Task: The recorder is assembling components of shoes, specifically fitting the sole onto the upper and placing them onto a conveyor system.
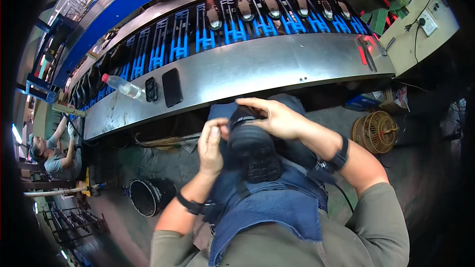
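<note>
A black shoe (pixel 255 151) lies over my lap against the blue apron (pixel 272 212). Its treaded, blocky end points toward me and is a little blurred. My right hand (pixel 279 117) wraps over its far end, thumb and fingers on the dark upper. On the other side, my left hand (pixel 212 146) has its fingers curled in at the shoe's edge, with the fingertips partly smeared by motion. Both wrists carry black straps with small devices.
Ahead stretches a metal bench (pixel 237 64) bearing a bottle (pixel 123 87), a phone (pixel 172 87) and red-handled pliers (pixel 366 53). Brown shoes (pixel 269 1) sit on blue holders behind. A fan (pixel 377 131) stands right, a bucket (pixel 151 197) left; another person (pixel 57 155) is farther left.
</note>
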Demonstrator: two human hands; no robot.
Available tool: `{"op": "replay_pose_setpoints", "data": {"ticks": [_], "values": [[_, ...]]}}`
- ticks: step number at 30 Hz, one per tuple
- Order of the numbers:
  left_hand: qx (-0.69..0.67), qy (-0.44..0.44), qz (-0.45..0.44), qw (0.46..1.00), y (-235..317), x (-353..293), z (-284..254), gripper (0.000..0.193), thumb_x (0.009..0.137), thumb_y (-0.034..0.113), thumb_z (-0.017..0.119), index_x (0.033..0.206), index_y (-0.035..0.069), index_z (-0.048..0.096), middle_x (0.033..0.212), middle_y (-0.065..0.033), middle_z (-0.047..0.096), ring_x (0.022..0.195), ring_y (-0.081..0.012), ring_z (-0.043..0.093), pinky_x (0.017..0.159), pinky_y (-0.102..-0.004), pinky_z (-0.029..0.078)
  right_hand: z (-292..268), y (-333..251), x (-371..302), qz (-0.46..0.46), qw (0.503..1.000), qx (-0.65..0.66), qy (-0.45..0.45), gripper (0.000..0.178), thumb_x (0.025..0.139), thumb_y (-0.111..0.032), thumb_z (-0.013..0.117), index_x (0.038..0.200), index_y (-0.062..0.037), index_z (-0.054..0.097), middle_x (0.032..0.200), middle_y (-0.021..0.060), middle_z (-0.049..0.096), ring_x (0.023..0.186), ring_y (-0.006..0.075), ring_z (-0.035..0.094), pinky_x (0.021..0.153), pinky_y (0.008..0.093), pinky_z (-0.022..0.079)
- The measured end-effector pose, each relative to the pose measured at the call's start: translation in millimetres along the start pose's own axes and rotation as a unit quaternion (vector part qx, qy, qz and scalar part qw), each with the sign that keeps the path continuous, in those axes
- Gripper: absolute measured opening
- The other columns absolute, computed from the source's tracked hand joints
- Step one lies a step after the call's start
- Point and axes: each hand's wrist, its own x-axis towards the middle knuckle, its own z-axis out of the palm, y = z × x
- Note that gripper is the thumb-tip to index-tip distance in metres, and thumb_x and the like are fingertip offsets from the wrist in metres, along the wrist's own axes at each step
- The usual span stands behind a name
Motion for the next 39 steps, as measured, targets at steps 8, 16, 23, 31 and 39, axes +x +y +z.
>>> {"op": "replay_pose_setpoints", "data": {"ticks": [8,16,23,31,39], "values": [[-0.154,-0.111,-0.284,0.94,1.6,98.8,53.9,0.023,0.098,0.021,0.069,0.109,0.001,0.069,0.094,0.0003,0.068,0.09,-0.0083,0.061,0.084,-0.0242,0.048,-61.4,46.5,35.0,0.094,0.985,0.125,0.069,0.037,0.102,-0.035,0.062,0.107,0.0005,0.071,0.108,0.0058,0.071,0.097,0.0122,0.063,0.088,0.0288,0.05],[0.252,-0.503,0.224,0.796,50.4,-33.8,61.3,0.013,0.079,0.018,0.062,0.089,0.012,0.056,0.084,-0.0027,0.046,0.086,-0.0196,0.052,0.081,-0.0351,0.041,-31.6,5.9,-107.8,-0.253,0.87,-0.331,-0.265,0.018,0.079,-0.023,0.072,0.083,-0.0115,0.059,0.082,0.0028,0.049,0.085,0.0214,0.051,0.079,0.0348,0.044],[0.2,-0.365,0.168,0.893,31.5,37.1,50.4,0.026,0.074,0.016,0.077,0.096,0.009,0.065,0.096,-0.0036,0.059,0.089,-0.0216,0.055,0.082,-0.0358,0.042,-71.9,24.2,-36.1,-0.258,0.921,-0.241,-0.162,0.034,0.076,-0.032,0.081,0.092,-0.0092,0.062,0.095,0.0055,0.056,0.089,0.0256,0.054,0.08,0.038,0.045],[0.086,-0.183,-0.096,0.975,14.5,103.4,50.5,0.033,0.08,0.012,0.084,0.102,-0.002,0.064,0.09,-0.0119,0.061,0.078,-0.0231,0.057,0.067,-0.0329,0.047,-84.6,31.6,31.5,-0.039,0.994,-0.093,-0.035,0.042,0.082,-0.02,0.083,0.105,-0.0018,0.052,0.096,0.0144,0.055,0.082,0.0321,0.058,0.07,0.0404,0.048],[0.162,-0.207,-0.118,0.958,5.9,129.8,49.3,0.031,0.081,0.011,0.082,0.104,-0.002,0.064,0.093,-0.0123,0.059,0.081,-0.026,0.057,0.07,-0.0347,0.048,-87.8,44.0,48.5,0.022,0.989,-0.144,-0.034,0.047,0.082,-0.018,0.083,0.114,-0.0039,0.05,0.099,0.0155,0.052,0.083,0.0328,0.059,0.069,0.0434,0.051]]}}
